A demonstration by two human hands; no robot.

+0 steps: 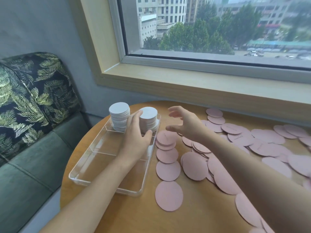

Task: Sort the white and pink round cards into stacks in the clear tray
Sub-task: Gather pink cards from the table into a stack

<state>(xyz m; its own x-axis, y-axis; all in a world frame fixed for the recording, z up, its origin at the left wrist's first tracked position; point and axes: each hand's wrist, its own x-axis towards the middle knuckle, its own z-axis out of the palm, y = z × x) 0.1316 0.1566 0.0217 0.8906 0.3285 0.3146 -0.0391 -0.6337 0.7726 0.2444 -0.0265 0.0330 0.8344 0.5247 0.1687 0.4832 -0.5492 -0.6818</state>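
Note:
A clear tray with dividers lies on the left part of a round wooden table. Two stacks of white round cards stand in its far compartments: a taller left stack and a right stack. My left hand wraps round the right white stack, fingers on its left side and thumb at its front. My right hand hovers open just right of the tray, above the table, holding nothing. Several pink round cards lie loose and overlapping across the table to the right, with a small pink pile beside the tray.
A window sill and wall run close behind the table. A green sofa with a leaf-pattern cushion stands left of the table. The tray's near compartments hold nothing.

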